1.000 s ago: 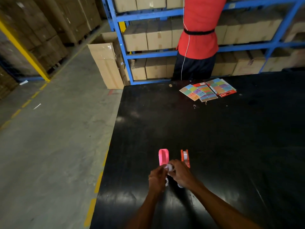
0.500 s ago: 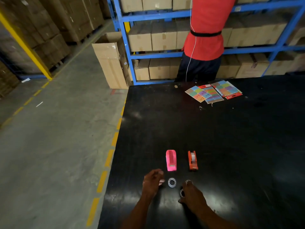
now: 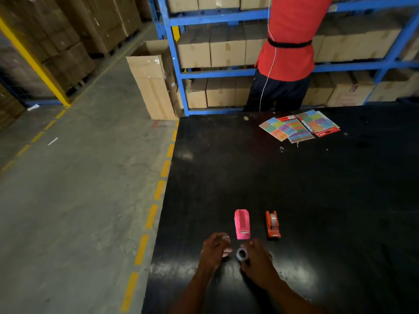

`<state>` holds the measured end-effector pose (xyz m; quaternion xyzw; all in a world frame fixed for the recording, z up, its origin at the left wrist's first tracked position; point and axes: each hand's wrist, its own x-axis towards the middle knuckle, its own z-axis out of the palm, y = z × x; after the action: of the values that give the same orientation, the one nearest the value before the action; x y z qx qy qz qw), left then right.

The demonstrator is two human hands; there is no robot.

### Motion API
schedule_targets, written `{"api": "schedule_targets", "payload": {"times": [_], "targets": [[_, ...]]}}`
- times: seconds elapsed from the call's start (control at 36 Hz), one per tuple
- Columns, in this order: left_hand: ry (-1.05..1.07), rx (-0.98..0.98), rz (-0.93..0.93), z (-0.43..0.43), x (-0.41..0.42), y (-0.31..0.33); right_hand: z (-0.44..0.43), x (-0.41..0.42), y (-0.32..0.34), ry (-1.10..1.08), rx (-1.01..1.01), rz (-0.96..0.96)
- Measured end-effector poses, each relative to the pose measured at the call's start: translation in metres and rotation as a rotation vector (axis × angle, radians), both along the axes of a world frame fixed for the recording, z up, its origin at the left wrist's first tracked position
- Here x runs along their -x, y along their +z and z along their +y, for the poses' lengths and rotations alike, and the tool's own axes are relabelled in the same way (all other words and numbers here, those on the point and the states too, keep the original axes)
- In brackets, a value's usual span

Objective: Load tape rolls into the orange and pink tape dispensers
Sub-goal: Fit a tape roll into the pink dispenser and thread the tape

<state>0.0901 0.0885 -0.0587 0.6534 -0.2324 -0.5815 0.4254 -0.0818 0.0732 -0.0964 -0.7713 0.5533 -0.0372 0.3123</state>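
right hand [image 3: 256, 261] curled around a small clear tape roll [image 3: 241, 254] lying flat on the black table [image 3: 317, 200], fingertips at its rim, grip not clearly closed. left hand [image 3: 215, 249] just left of the roll, fingers loosely curled, pinching something small or nothing; cannot tell. just beyond the roll, pink tape dispenser [image 3: 242, 224], slot apparently empty; right of that, apart, orange tape dispenser [image 3: 273, 225] already carrying a roll. probably light, stiff, slick on the faces, best pinched across the outer rim. far beyond the roll, colour swatch cards [image 3: 299, 128].
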Motion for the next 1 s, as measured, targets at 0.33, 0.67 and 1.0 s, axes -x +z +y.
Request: {"api": "schedule_targets", "payload": {"times": [0.33, 0.67, 1.0], "targets": [[-0.133, 0.018, 0.113, 0.002, 0.027, 0.013, -0.012, 0.009, 0.042, -0.175, 0.049, -0.426], [-0.072, 0.138, 0.140, 0.014, 0.031, 0.028, 0.003, 0.015, 0.053, -0.147, 0.055, -0.478], [-0.158, 0.267, -0.017, 0.031, 0.017, 0.042, 0.026, 0.004, 0.085, -0.110, 0.189, -0.477]]}}
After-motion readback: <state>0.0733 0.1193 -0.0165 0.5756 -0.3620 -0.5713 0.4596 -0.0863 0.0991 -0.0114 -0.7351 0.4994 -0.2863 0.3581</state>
